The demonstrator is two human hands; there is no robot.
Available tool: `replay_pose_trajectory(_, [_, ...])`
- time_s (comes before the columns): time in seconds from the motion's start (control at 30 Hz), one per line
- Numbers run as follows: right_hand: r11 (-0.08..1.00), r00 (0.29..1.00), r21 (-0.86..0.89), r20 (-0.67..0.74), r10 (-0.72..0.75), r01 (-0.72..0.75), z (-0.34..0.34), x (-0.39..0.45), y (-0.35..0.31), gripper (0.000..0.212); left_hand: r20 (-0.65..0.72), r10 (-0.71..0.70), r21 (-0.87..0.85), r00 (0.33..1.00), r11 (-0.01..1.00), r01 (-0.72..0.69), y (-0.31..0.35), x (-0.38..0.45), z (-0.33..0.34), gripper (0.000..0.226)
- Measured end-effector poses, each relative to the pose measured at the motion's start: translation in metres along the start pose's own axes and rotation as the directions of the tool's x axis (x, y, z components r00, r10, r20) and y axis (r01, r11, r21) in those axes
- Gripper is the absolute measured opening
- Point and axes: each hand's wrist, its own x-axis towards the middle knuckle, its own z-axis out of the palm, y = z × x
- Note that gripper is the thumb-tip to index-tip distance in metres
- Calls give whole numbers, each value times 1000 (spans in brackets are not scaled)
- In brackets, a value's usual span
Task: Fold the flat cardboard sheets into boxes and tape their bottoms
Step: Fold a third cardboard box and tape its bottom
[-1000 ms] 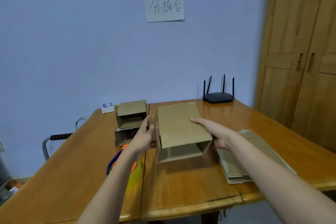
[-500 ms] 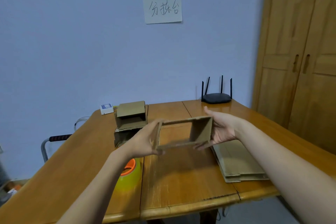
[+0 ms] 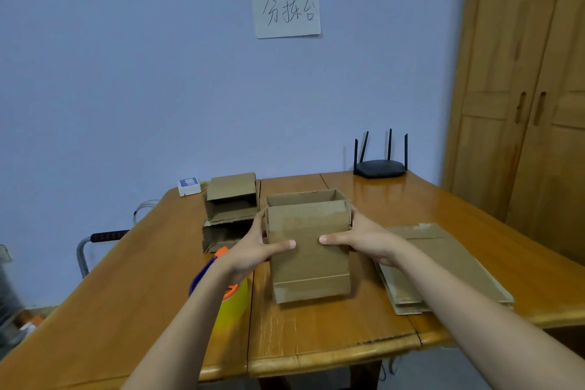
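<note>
1. Both hands clasp an opened cardboard box [image 3: 308,250] above the bench [image 3: 316,336] centre.
2. Left hand [image 3: 253,252] and right hand [image 3: 364,239] grip opposite sides, thumbs pressing its near face.
3. Flat cardboard sheets [image 3: 443,266] lie stacked near the right edge.

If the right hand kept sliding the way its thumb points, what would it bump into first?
The right hand grips the cardboard box, its thumb pointing left across the front panel. Sliding on, it would probably meet the left hand's thumb first, since the two tips nearly face each other.

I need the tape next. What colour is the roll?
Yellow roll with an orange core, head view.
</note>
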Motion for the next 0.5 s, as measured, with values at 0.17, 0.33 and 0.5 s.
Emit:
replay_pose_trajectory(0.17, [998, 999, -54, 17, 36, -35, 16, 2, 12, 113, -56, 12, -51, 998, 999, -15, -17, 1, 18, 111])
replay_pose_trajectory(0.33, [998, 999, -55, 43, 15, -13, 17, 8, 18, 128, -171, -4, -391, 985, 918, -64, -17, -3, 23, 74])
replay_pose_trajectory(0.5, [997, 997, -75, 62, 42, -37, 21, 10, 18, 127, -295, -78, -532, 952, 842, -95, -2, -3, 32, 51])
